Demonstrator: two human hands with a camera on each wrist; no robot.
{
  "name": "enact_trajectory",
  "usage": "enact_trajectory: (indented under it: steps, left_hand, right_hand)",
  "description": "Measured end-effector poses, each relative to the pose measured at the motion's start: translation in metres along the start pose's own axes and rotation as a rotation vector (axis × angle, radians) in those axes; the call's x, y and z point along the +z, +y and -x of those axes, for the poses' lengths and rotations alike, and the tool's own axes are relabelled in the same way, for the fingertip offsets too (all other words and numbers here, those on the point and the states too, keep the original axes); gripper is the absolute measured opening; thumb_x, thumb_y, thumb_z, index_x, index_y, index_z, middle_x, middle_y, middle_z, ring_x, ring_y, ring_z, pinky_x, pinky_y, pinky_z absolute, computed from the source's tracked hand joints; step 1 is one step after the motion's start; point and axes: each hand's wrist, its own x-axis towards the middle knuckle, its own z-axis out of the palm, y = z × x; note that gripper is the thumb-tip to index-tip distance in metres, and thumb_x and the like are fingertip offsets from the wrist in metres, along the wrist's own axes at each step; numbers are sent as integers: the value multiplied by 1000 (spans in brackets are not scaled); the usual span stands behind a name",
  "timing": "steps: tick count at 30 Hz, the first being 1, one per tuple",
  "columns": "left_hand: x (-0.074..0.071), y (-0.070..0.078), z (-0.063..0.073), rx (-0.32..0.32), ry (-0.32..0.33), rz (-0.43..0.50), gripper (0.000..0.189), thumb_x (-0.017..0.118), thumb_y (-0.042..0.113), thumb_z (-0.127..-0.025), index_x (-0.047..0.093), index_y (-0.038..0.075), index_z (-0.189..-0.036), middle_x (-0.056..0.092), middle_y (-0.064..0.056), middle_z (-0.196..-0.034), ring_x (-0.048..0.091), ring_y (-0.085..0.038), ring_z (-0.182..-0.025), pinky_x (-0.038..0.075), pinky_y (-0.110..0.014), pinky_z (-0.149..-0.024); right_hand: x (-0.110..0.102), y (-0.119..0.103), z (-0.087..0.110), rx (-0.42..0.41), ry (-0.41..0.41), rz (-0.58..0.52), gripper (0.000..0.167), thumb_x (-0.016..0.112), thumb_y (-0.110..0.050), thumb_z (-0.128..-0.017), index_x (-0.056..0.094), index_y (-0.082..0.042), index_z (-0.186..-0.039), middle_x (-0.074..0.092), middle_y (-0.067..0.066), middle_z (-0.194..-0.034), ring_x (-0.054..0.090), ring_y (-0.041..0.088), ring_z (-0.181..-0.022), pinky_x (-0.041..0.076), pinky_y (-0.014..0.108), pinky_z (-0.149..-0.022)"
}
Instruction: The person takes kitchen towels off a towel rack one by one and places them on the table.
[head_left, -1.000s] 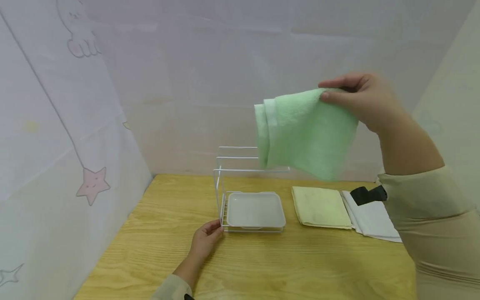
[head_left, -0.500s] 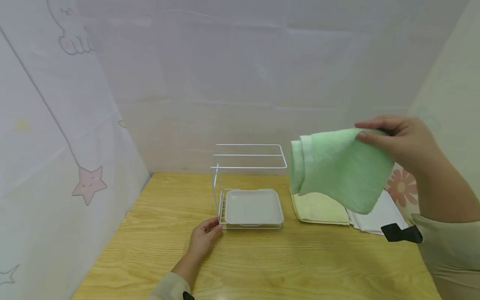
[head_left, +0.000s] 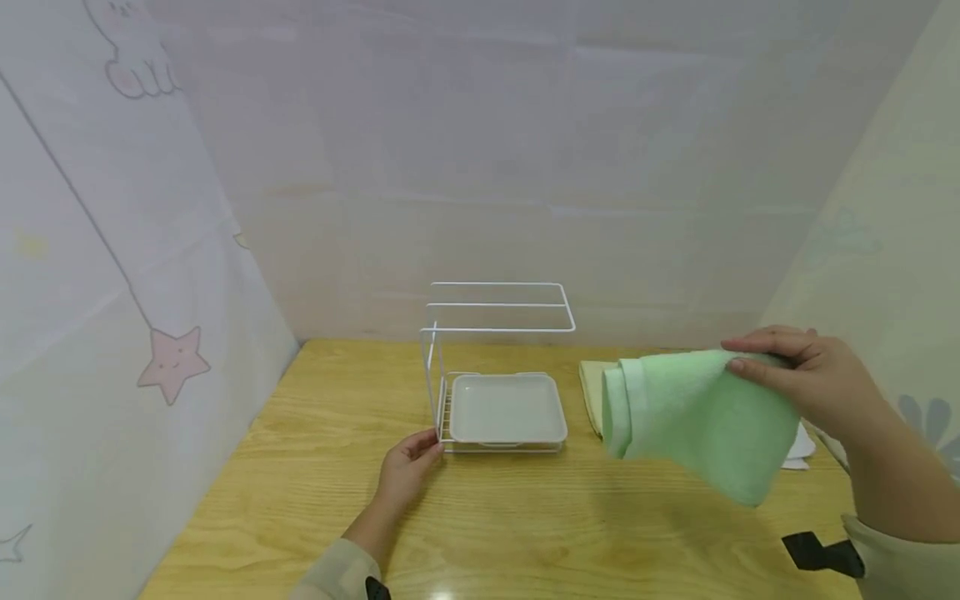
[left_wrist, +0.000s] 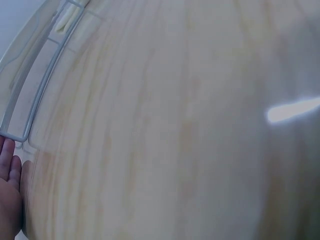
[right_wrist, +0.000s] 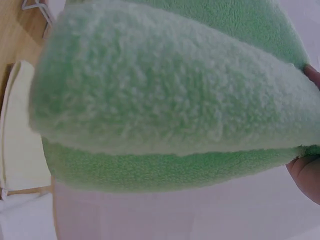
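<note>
My right hand [head_left: 813, 379] pinches a folded green towel [head_left: 697, 417] by its upper edge, thumb in front. The towel hangs above the right side of the table, its fold facing left; in the right wrist view the fuzzy green towel [right_wrist: 150, 85] fills most of the picture. My left hand [head_left: 408, 467] holds the front left corner of a white wire rack [head_left: 498, 330], low at the table. A pale tray [head_left: 508, 408] rests on the rack's base. In the left wrist view, fingertips [left_wrist: 7, 155] meet the rack's corner.
Behind the green towel lie a folded yellow towel [head_left: 592, 392] and a folded white towel [head_left: 801, 450], both partly hidden. The wooden table [head_left: 510, 525] meets patterned cloth walls [head_left: 480, 167] at the back and sides.
My right hand has carried the green towel down and to the right, from above the rack's right side to in front of the yellow and white towels. The left hand stays at the rack's corner.
</note>
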Motion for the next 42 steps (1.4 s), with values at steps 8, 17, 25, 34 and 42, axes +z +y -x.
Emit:
enact_trajectory:
  steps: [8,17,25,34,42]
  left_hand:
    - [0,0,1,6,3,-7,33,67,4,-91,62,-10,-120,65,-28,-121,66,-9,-96,53,-11,-77]
    - [-2,0,3,15,-6,7,34,65,3,-92,60,-14,-121,64,-31,-120,66,-5,-93,53,-11,-76]
    - [-4,-3,2,7,-10,16,35,66,4,-92,59,-13,-122,63,-31,-122,66,-4,-93,53,-11,-77]
    - [-5,-7,-1,0,3,28,36,69,4,-89,61,-12,-120,64,-30,-122,66,1,-89,54,-11,-77]
    - [-6,-6,0,3,9,31,36,68,3,-90,61,-12,-121,63,-31,-122,66,1,-88,54,-11,-77]
  right_hand:
    - [19,19,32,-87,-1,5,26,73,2,-83,75,-10,-106,66,-29,-100,55,-16,-97,42,2,-77]
    - [38,37,72,-57,-43,-44,29,72,6,-82,75,-13,-104,63,-24,-100,54,-9,-92,43,7,-71]
    - [56,46,104,-109,-87,-98,36,71,13,-78,75,-12,-104,67,-20,-103,56,-12,-99,46,6,-72]
    - [71,65,107,57,-128,-64,24,74,-2,-83,76,-12,-105,61,-31,-109,50,-18,-101,45,4,-75]
    - [83,88,84,191,-237,-5,22,73,-23,-88,74,-14,-108,67,-23,-105,53,-15,-97,49,14,-75]
